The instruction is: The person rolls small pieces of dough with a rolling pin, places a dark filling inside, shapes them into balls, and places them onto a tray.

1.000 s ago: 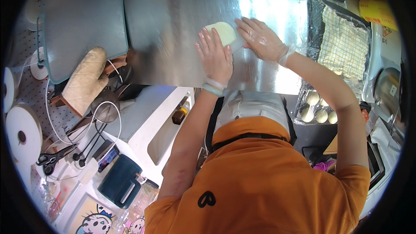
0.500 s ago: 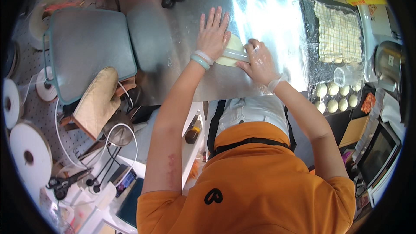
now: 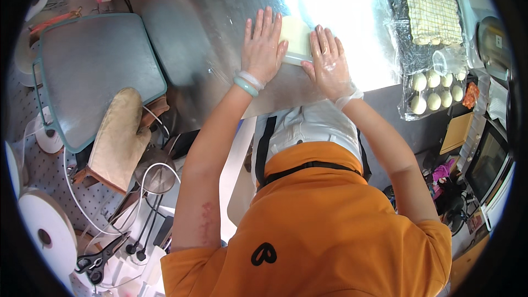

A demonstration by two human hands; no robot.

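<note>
Apparently rolling dough [image 3: 296, 33] flat with a pale rolling pin [image 3: 297, 59] between left hand [image 3: 262, 52] and right hand [image 3: 330, 69] (fingers [image 3: 267, 22] extended, unclenched) — probably needing even pressure next.

The dough [image 3: 295, 34] is pale cream, the cloth [image 3: 430, 8] white (yellow-checked).

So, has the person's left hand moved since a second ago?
Yes. The left hand has moved forward, away from the near edge of the steel table; its wrist was at that edge and is now farther in.
</note>
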